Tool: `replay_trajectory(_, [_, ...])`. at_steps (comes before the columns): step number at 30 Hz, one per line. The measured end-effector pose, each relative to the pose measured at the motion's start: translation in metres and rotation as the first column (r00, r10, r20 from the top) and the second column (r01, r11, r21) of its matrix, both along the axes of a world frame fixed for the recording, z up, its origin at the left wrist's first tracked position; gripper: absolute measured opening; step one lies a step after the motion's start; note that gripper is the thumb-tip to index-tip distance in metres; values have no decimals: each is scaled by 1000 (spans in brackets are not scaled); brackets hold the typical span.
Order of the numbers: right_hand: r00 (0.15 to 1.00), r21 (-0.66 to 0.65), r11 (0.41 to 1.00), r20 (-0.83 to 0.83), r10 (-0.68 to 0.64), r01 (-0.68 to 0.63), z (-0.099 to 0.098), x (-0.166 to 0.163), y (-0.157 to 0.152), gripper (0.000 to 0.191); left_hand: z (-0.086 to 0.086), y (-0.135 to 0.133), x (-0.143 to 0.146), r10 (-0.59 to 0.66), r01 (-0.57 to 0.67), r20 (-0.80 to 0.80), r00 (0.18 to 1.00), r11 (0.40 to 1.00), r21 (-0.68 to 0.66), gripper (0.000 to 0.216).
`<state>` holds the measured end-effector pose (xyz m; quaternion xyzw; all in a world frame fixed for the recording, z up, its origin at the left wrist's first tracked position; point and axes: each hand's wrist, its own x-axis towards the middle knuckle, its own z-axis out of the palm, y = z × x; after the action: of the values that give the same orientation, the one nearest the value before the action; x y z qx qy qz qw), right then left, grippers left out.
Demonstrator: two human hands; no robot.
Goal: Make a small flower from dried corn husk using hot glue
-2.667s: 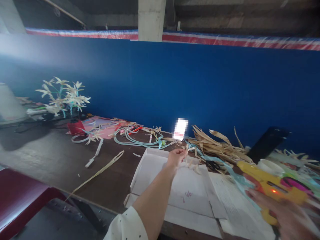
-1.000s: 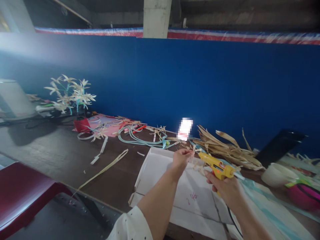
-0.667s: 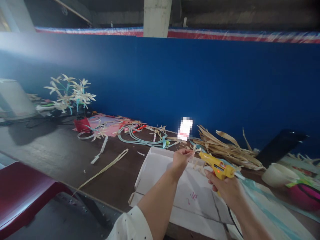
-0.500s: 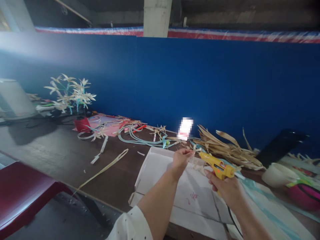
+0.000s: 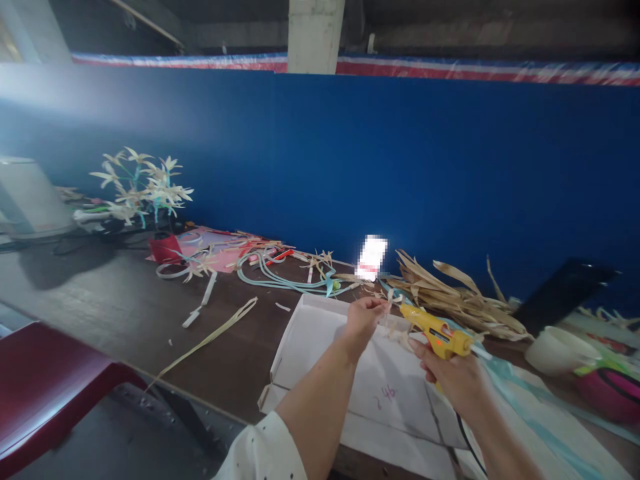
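My right hand (image 5: 447, 373) is wrapped round a yellow hot glue gun (image 5: 440, 337), its nozzle pointing left toward my other hand. A pale glue stick pokes out of the gun's rear, and a dark cord hangs below. With fingers pinched, my left hand (image 5: 367, 319) holds a small pale strip of dried husk (image 5: 394, 296) close to the nozzle tip; whether the two touch I cannot tell. Beneath both hands lies an opened white cardboard box (image 5: 320, 333) with pink handwriting on it. More pale husk bits (image 5: 397, 335) show between the hands, partly hidden.
Dried corn husks (image 5: 455, 300) are heaped behind the glue gun. Pale blue cords (image 5: 280, 285) curl on the brown table (image 5: 240, 360). Husk flowers (image 5: 145, 190) stand in a red pot (image 5: 165, 250) at left. A red chair (image 5: 55, 393) is in front, a white roll (image 5: 557, 350) at right.
Hardly anything differs; both hands and the glue gun keep almost the same place, with only a tiny shift of the whole view.
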<state>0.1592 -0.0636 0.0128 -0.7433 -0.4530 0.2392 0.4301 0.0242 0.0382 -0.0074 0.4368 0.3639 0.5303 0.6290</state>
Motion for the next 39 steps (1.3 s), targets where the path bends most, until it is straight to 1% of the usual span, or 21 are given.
replay_trajectory(8, [999,5,999,-31,37,-37,7,-2,-4,31,2,-1,0,-3,3,10,1000,1000,-1,27])
replay_trajectory(11, [998,35,999,-61,21,-19,9,-5,-4,32,4,-2,-1,-2,2,12,1000,1000,-14,25])
replay_trajectory(15, [996,83,996,-91,-12,19,11,-11,-7,37,6,-2,-1,3,-2,16,1000,999,-40,25])
replay_trajectory(21, [998,97,995,-64,-24,31,16,-15,-13,41,5,-3,-2,-3,3,23,1000,999,-36,23])
replay_trajectory(25, [999,110,994,-33,-5,8,16,-16,-13,40,6,-3,-2,-3,3,17,1000,999,-32,23])
replay_trajectory(31, [999,69,997,-29,27,-25,11,-11,-9,40,7,-4,-2,7,-7,-8,1000,999,-45,25])
replay_trajectory(36, [998,106,994,-45,32,-27,13,-11,-10,40,6,-4,-2,4,-4,14,1000,999,-35,25])
replay_trajectory(39, [993,117,993,-112,31,-18,18,-14,-12,39,7,-4,-2,10,-9,10,1000,999,-44,25])
